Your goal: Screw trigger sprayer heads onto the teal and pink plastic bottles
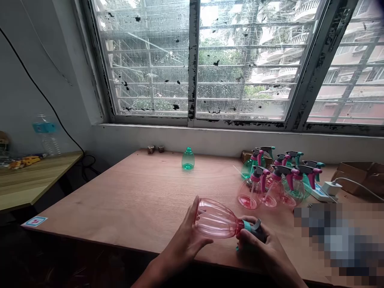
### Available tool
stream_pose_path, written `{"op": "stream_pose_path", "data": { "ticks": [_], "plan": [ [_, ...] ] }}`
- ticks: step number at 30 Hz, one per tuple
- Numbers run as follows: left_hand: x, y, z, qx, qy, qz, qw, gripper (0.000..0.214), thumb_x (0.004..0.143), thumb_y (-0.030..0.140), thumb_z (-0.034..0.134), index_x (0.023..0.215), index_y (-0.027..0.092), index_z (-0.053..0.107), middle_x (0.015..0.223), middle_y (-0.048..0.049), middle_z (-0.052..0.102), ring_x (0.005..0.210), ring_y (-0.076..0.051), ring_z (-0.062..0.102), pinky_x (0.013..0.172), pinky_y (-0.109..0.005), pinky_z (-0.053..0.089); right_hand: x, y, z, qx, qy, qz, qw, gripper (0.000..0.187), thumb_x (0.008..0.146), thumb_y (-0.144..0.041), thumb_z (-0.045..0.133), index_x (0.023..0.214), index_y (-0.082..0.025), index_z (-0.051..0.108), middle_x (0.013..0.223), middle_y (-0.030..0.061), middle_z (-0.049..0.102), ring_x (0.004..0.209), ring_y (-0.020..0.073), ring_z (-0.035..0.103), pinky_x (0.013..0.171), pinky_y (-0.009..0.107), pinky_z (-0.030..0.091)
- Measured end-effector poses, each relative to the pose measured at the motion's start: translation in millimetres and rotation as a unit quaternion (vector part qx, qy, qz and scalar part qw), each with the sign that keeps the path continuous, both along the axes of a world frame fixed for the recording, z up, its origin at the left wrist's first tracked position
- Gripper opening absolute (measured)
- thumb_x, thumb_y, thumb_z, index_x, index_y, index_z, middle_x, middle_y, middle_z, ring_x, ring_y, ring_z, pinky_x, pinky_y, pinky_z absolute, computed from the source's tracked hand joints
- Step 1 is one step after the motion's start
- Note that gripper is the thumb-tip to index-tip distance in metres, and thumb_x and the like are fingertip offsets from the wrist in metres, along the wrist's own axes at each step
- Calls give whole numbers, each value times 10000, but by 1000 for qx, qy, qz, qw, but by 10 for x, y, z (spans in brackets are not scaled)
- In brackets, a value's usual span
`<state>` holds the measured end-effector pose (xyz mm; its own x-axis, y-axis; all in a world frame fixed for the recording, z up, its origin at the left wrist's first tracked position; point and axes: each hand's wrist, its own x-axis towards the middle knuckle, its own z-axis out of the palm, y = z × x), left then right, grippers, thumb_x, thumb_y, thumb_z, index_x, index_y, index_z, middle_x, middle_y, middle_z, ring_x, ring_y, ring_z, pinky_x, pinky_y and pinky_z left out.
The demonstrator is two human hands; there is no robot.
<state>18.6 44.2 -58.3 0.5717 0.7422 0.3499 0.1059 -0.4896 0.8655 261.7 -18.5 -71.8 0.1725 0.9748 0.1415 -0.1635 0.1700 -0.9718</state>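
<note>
A clear pink spray bottle (217, 219) lies on its side in the air over the table's front edge, its neck pointing right. My left hand (187, 236) cups the base end, fingers behind and thumb below. Around the neck, my right hand (261, 244) is closed on the grey and teal spray head (255, 230). The head's collar meets the bottle neck; whether it is screwed tight I cannot tell. Part of the trigger is hidden by the right fingers. A green bottle (188, 159) without a spray head stands upright at the back of the table.
Several pink and green spray bottles (270, 188) with heads stand at the right. Behind them are a power strip (319, 192) with a white plug and a cardboard box (360, 176). Two small dark blocks (151, 149) sit by the wall. The lower right is blurred out.
</note>
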Motion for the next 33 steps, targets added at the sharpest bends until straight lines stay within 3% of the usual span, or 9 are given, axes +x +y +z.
{"op": "stream_pose_path", "data": {
  "ticks": [3, 6, 12, 15, 18, 24, 28, 31, 33],
  "plan": [
    [2, -5, -1, -15, -11, 1, 1000, 1145, 817, 346, 769, 1549, 302, -110, 1628, -127, 180, 1417, -317, 356, 1196, -506, 275, -1, 0, -16, -6, 4, -3, 1000, 463, 713, -461, 845, 1045, -196, 661, 672, 4, 690, 563, 176, 634, 566, 278, 524],
    [4, -5, 10, -20, 2, 17, 1000, 1107, 804, 377, 780, 1565, 275, -19, 1607, -141, 236, 1420, -338, 346, 1191, -523, 278, 5, -1, -22, -10, -2, -3, 1000, 462, 712, -463, 845, 1041, -192, 665, 660, 6, 692, 557, 174, 629, 553, 272, 515],
    [3, 15, -34, 32, 8, 21, 999, 985, 869, 268, 715, 1541, 416, 10, 1623, -51, 215, 1408, -272, 382, 1195, -480, 287, 29, 17, -18, -14, 11, 12, 1000, 445, 740, -453, 834, 1048, -181, 663, 680, 11, 692, 573, 175, 629, 580, 292, 536],
    [0, 10, -21, 11, 0, 16, 1000, 1111, 812, 309, 780, 1546, 370, -51, 1634, -79, 193, 1456, -297, 302, 1215, -500, 228, 40, 25, -17, -17, 47, 50, 998, 422, 772, -426, 821, 1075, -188, 648, 732, 13, 697, 588, 175, 635, 604, 314, 551],
    [5, 1, 14, 16, 14, 23, 999, 1065, 796, 353, 791, 1558, 332, 47, 1630, -92, 203, 1476, -315, 254, 1216, -501, 228, 50, 26, -23, -20, 67, 71, 995, 401, 793, -404, 811, 1086, -191, 641, 741, 11, 697, 597, 175, 640, 616, 321, 558],
    [12, -16, 12, 52, 34, 28, 998, 978, 879, 278, 702, 1540, 417, -5, 1645, -43, 166, 1458, -287, 310, 1193, -478, 297, 76, 15, -38, -15, 57, 59, 997, 399, 811, -404, 795, 1100, -181, 632, 748, 15, 694, 611, 180, 638, 630, 327, 549],
    [7, -42, 51, 44, 51, 20, 998, 1113, 788, 360, 797, 1556, 343, -9, 1646, -92, 155, 1471, -317, 275, 1210, -491, 251, 68, -7, -20, -8, 56, 17, 998, 393, 810, -424, 790, 1076, -177, 638, 721, 10, 690, 604, 176, 642, 647, 309, 535],
    [9, -55, 93, 39, 69, 28, 996, 1035, 794, 393, 785, 1559, 314, 91, 1642, -92, 180, 1504, -316, 169, 1230, -506, 172, 36, -18, 1, 5, 63, -15, 998, 415, 770, -445, 815, 1044, -177, 656, 688, 6, 683, 567, 168, 635, 608, 290, 533],
    [11, -53, 95, 35, 64, 22, 997, 1023, 815, 358, 771, 1555, 344, 65, 1642, -83, 180, 1492, -304, 222, 1221, -493, 214, 13, -19, 11, 10, 65, -27, 997, 438, 743, -456, 830, 1035, -176, 664, 664, 3, 677, 542, 163, 625, 582, 282, 532]
  ]
}}
